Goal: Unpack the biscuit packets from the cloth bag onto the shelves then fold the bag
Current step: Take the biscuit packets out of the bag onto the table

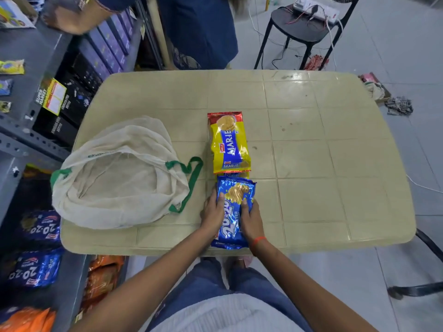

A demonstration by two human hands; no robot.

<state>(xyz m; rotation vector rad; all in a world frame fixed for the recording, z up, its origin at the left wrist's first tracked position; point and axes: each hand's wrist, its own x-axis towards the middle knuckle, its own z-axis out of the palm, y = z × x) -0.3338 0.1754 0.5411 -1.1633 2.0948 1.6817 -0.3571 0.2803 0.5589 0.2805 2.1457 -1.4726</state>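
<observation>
From the head view, both hands rest on the blue 20-20 packet [233, 212] at the near edge of the table [311, 152]. The left hand [213, 212] grips its left side and the right hand [250, 218] its right, fingers curled over the top face, so each grip is grasping the packet, probably to steady a slippery wrapper before lifting it.

The yellow Marie packet [229, 142] lies just beyond it, end to end and almost touching, lined up as if set out in a row for carrying.

The cloth bag [119, 176] sits slumped to the left with its mouth open and green handles [189, 180] flopped toward the packets; it looks empty, though its depths are not fully shown.

The shelves [31, 140] stand at the left, already holding matching blue packets [36, 269], which suggests where this one belongs.
</observation>
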